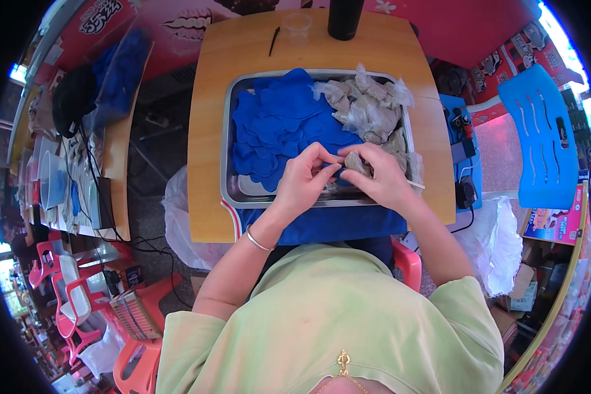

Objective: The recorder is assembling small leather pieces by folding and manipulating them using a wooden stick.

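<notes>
My left hand (306,176) and my right hand (379,177) meet over the near side of a metal tray (227,157). Between their fingertips is a small dark blue piece of fabric (339,172), pinched from both sides. A grey-beige wrapped bundle (357,163) shows right by my right fingers; whether they grip it too I cannot tell. Flat, rounded blue fabric pieces (276,111) lie heaped in the tray's left and middle. Grey-beige bundles in clear plastic (374,108) fill its right side. A thin white stick (415,184) crosses the tray's right rim.
The tray stands on a wooden table (207,131). At the far edge are a black cylinder (345,18), a clear cup (298,29) and a thin black object (274,41). A blue chair (538,138) is on the right, a side table (121,157) with cables on the left.
</notes>
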Demonstrator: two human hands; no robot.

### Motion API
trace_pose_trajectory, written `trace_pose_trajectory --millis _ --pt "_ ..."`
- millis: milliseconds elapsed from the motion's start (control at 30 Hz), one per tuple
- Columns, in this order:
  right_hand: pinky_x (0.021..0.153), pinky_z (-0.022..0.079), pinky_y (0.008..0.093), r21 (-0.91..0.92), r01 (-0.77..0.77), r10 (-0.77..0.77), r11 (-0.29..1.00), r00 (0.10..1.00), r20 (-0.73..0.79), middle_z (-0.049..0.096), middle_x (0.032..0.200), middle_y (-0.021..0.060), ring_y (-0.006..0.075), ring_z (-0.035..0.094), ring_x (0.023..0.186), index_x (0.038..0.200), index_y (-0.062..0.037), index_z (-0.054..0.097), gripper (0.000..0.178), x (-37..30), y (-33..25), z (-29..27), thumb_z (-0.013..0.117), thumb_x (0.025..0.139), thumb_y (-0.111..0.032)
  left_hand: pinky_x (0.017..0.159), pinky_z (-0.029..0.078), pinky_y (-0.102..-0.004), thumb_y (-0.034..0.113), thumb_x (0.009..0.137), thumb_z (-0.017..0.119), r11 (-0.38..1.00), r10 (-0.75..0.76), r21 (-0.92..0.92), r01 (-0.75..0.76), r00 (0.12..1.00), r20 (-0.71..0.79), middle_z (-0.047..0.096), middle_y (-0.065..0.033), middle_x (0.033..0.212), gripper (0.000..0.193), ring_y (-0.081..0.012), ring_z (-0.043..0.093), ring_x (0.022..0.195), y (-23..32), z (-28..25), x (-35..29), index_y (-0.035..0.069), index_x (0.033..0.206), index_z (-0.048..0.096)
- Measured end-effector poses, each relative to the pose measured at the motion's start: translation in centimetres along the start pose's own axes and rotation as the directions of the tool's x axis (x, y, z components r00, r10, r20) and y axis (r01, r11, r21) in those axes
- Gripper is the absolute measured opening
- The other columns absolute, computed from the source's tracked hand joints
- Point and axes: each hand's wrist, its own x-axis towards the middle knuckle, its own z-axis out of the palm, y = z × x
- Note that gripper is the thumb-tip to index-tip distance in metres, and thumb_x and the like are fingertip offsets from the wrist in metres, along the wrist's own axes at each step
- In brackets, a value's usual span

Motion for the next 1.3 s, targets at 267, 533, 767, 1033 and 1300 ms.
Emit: trace_pose_trajectory --millis 267,533,767,1033,1300 --pt "0.064 0.046 0.0286 -0.009 -0.013 0.014 1.000 0.990 0.144 0.060 0.078 0.0101 0.0220 0.058 0.070 0.090 -0.0010 0.061 0.018 0.1 -0.7 -1.3 0.070 0.077 -0.008 0.069 0.050 -0.0220 -0.002 0.084 0.062 0.997 0.058 -0.048 -0.054 0.996 0.070 0.064 -0.0086 0.098 0.007 -0.0096 0.060 0.082 -0.2 -1.4 0.3 -0.001 0.087 0.056" --pt "0.064 0.047 0.0344 -0.037 0.085 -0.077 0.996 0.983 0.167 0.060 0.079 0.0117 0.0278 0.059 0.072 0.085 -0.0024 0.060 0.010 -0.1 -0.8 -0.8 0.066 0.080 -0.008 0.059 0.046 -0.0230 0.005 0.079 0.069 0.983 0.050 0.173 -0.059 0.997 0.051 0.062 -0.0053 0.080 0.012 -0.0069 0.055 0.066 0.1 -2.1 0.1 -0.002 0.084 0.062" --pt "0.065 0.048 0.0370 -0.137 0.176 -0.159 0.975 0.979 0.129 0.058 0.079 0.0113 0.0287 0.059 0.073 0.085 -0.0040 0.060 0.012 0.2 -0.9 -0.5 0.066 0.076 -0.008 0.054 0.041 -0.0175 0.004 0.082 0.066 0.985 -0.059 0.168 0.045 0.995 0.081 0.062 0.0016 0.072 0.008 -0.0023 0.053 0.063 0.4 -2.1 -0.3 0.000 0.086 0.061" --pt "0.062 0.048 0.0353 -0.295 0.234 -0.159 0.926 0.953 0.257 0.055 0.082 0.0081 0.0265 0.059 0.072 0.080 -0.0053 0.060 0.012 0.8 -1.9 -0.7 0.069 0.073 -0.007 0.054 0.041 -0.0176 0.005 0.083 0.066 0.972 -0.039 0.232 0.021 0.997 0.073 0.061 0.0021 0.072 0.008 -0.0022 0.052 0.062 0.6 -1.8 -0.3 0.000 0.086 0.060" --pt "0.063 0.048 0.0363 -0.155 0.187 -0.151 0.970 0.964 0.219 0.053 0.081 0.0088 0.0274 0.059 0.073 0.079 -0.0050 0.062 0.010 0.7 -1.5 -0.2 0.069 0.074 -0.009 0.054 0.041 -0.0176 0.004 0.083 0.065 0.998 -0.063 0.021 0.063 0.997 0.034 0.062 0.0009 0.074 0.008 -0.0025 0.052 0.063 -0.2 -1.6 -0.2 0.001 0.086 0.059"
